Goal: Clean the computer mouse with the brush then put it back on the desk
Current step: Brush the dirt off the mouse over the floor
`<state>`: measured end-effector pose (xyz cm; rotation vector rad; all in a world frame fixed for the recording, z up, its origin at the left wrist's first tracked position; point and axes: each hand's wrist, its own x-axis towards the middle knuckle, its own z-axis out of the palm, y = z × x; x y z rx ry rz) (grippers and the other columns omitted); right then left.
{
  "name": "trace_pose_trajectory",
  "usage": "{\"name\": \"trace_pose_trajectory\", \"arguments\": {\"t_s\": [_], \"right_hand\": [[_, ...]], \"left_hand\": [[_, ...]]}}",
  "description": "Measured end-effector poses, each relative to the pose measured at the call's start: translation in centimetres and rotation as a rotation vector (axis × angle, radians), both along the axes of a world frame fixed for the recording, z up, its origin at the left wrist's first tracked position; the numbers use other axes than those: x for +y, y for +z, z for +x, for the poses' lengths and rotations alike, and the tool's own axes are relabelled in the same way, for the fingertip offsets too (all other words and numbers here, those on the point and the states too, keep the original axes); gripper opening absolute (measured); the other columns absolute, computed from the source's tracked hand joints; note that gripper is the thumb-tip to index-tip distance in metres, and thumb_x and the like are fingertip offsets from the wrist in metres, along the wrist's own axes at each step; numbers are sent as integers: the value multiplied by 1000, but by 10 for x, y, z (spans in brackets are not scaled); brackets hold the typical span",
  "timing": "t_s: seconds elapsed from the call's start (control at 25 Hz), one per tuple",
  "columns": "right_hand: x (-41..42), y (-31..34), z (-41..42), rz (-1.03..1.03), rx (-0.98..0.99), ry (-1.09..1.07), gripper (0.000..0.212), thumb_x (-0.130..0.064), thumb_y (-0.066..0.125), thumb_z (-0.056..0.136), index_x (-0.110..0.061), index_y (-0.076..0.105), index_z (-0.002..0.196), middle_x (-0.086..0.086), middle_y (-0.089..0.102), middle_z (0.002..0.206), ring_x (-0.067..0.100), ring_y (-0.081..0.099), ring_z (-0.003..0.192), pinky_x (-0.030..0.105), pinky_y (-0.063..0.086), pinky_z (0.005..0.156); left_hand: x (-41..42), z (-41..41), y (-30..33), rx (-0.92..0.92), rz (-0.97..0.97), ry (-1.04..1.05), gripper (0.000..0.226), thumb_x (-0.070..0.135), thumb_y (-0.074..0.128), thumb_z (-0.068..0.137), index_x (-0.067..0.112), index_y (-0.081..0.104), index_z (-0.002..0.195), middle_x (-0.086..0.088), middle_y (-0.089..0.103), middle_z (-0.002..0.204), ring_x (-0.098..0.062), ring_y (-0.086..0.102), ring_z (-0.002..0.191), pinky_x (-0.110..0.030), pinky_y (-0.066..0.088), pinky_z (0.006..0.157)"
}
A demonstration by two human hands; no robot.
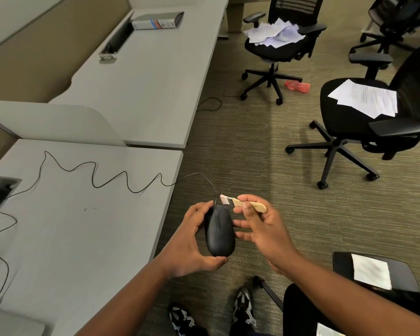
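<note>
A black wired computer mouse (pixel 220 231) is held off the desk's right edge, above the carpet, cupped in my left hand (pixel 192 243). Its thin black cable (pixel 95 177) snakes back across the grey desk (pixel 83 226). My right hand (pixel 260 226) pinches a small wooden-handled brush (pixel 246 205) between thumb and forefinger. The brush's pale bristles (pixel 224 199) hover just past the mouse's front end, close to where the cable enters.
A second grey desk (pixel 143 81) with a binder (pixel 157 20) lies beyond a divider. Black office chairs (pixel 364 122) with papers stand on the carpet to the right. Another chair seat (pixel 376 272) is near my right arm. My feet (pixel 244 309) are below.
</note>
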<state>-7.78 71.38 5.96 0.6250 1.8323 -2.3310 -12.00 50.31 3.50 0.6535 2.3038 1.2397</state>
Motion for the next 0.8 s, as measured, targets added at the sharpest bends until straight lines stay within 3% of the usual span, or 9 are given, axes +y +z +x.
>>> {"name": "trace_pose_trajectory", "arguments": {"t_s": [0.2, 0.36, 0.48, 0.6, 0.8], "right_hand": [[5, 0, -3, 17, 26, 40, 22, -31, 56, 102, -25, 69, 119, 10, 76, 109, 21, 77, 94, 35, 62, 72], [30, 11, -15, 45, 73, -5, 26, -30, 51, 106, -14, 70, 113, 9, 77, 85, 19, 66, 73, 27, 51, 59], [50, 20, -24, 59, 56, 224, 29, -24, 48, 108, -8, 72, 103, 9, 71, 72, 16, 58, 62, 25, 44, 53], [53, 22, -31, 155, 57, 462, 26, -24, 51, 107, -9, 72, 103, 8, 71, 73, 13, 59, 62, 23, 46, 54], [51, 23, -41, 257, 118, 424, 21, -24, 56, 105, -8, 70, 105, 7, 71, 75, 14, 60, 65, 26, 50, 57]], "left_hand": [[-2, -3, 3, 16, -35, -6, 121, 41, 97, 64, 28, 26, 162, 23, 31, 152, -1, 38, 143, -28, 40, 119], [-5, -4, 2, 33, -55, 39, 131, 45, 96, 63, 40, 14, 164, 21, 33, 157, -3, 36, 146, -35, 37, 122], [-8, -5, 2, 41, -74, 51, 140, 42, 97, 62, 48, 0, 163, 22, 38, 155, -6, 38, 146, -44, 35, 123], [-9, -5, 2, 48, -82, 52, 146, 37, 99, 61, 46, -4, 163, 23, 40, 153, -8, 40, 145, -46, 36, 123], [-11, -4, -1, 38, -83, 23, 144, 35, 99, 62, 44, -1, 164, 22, 39, 154, -9, 40, 145, -40, 37, 122]]}}
